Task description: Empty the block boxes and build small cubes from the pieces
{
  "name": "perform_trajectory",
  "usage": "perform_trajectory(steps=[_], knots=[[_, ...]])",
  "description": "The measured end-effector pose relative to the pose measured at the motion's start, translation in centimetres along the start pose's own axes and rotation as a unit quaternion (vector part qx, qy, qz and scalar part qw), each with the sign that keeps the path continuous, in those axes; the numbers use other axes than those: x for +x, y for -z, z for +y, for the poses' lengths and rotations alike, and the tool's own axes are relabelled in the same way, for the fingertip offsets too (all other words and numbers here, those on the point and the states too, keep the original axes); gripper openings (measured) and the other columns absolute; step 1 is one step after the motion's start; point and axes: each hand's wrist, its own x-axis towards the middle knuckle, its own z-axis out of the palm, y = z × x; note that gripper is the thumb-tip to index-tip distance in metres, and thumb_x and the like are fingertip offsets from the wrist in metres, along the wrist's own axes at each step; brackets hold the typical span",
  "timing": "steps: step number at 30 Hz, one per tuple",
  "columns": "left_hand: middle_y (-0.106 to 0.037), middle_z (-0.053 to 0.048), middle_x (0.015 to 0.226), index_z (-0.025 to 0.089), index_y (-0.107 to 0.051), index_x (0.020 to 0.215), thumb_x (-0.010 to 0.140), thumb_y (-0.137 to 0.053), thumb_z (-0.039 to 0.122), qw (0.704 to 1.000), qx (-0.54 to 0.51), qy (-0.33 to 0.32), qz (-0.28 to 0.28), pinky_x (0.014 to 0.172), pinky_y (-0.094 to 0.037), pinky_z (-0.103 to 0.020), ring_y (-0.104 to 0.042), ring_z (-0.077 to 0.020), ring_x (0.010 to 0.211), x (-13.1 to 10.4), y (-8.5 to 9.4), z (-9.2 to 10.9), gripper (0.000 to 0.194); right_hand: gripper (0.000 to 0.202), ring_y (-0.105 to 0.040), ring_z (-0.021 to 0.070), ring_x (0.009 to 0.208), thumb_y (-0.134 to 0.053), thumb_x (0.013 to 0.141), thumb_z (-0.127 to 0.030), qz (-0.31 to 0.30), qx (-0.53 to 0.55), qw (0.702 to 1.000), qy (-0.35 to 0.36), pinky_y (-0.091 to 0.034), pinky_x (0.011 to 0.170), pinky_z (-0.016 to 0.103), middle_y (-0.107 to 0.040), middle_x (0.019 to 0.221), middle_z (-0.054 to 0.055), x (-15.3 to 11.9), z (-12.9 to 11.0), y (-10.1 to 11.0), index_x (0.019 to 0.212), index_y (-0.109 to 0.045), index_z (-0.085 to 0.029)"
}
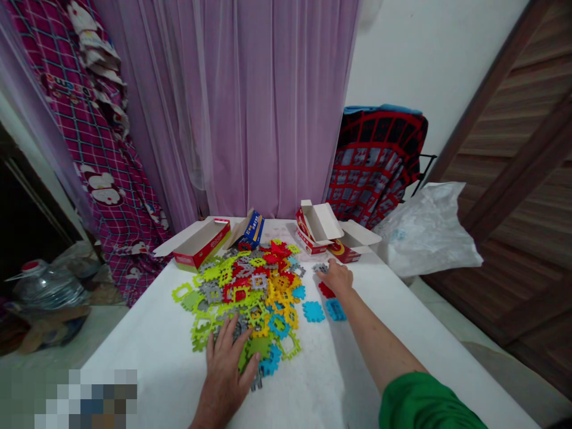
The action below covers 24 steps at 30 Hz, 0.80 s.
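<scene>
A heap of plastic interlocking tiles point(250, 280) in lime green, grey, red, yellow and blue covers the middle of the table. My left hand point(227, 363) lies open, fingers spread, on the near edge of this heap, over grey and green tiles. Right of the heap, my right hand point(337, 277) is closed at the edge of a grey tile point(320, 268); its fingers partly hide their grip. Just below that hand lies a red tile point(326, 290), partly covered. Nearer to me are blue stacked tiles point(335, 310) and a single blue tile point(313, 311).
Along the back of the table stand a red-green open box point(201, 244), a blue box point(254, 229), and two red-white boxes, one upright point(313, 229) and one tipped point(351, 244). A clear plastic bag point(424, 232) hangs at the right edge. Purple curtains point(268, 107) hang behind.
</scene>
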Motion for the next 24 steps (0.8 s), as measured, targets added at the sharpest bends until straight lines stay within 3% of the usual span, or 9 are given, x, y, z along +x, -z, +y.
perform_trajectory(steps=[12,24], knots=[[-0.045,-0.012,0.151,0.028,-0.063,0.123,0.089,-0.053,0.036,1.000,-0.002,0.016,0.001,0.112,-0.026,-0.059,-0.042,-0.0310,0.138,-0.05,-0.01,0.16,0.037,0.054,-0.057,0.0304,0.115,-0.057,0.083,-0.053,0.009,-0.011,1.000,0.012,-0.043,0.088,0.039,-0.066,0.119,0.017,0.07,0.01,-0.34,0.122,-0.056,-0.015],[-0.045,-0.012,0.150,0.028,-0.064,0.123,0.089,-0.053,0.035,1.000,-0.011,0.026,0.008,0.112,-0.024,-0.060,-0.041,-0.0317,0.138,0.03,0.02,0.33,0.036,0.048,-0.059,0.0297,0.114,-0.060,0.082,-0.045,-0.007,-0.031,1.000,0.002,-0.042,0.089,0.039,-0.068,0.117,0.017,0.21,-0.51,-0.72,0.118,-0.058,-0.013]])
